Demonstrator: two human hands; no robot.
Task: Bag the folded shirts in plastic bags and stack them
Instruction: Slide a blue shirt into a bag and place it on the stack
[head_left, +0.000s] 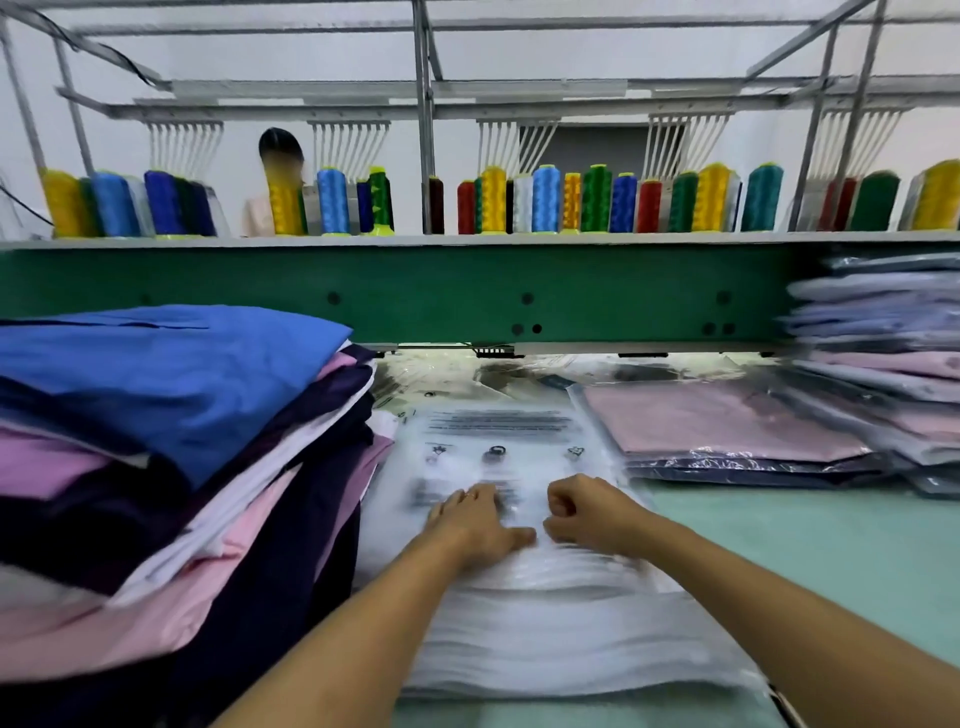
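At the lower centre of the frame, a stack of plastic bags (545, 623) lies on the pale green table (857, 561). The left hand (478, 525) presses flat on it, fingers straight and close together. The right hand (582, 514) rests beside it, fingers curled tight; whether they pinch a bag I cannot tell. Unbagged folded shirts (156, 415) are piled at left, and bagged shirts (727, 431) at right.

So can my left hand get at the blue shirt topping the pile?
Probably yes: the blue shirt lies uncovered atop the pile beside the left hand, which rests flat on the plastic bags, holding nothing.
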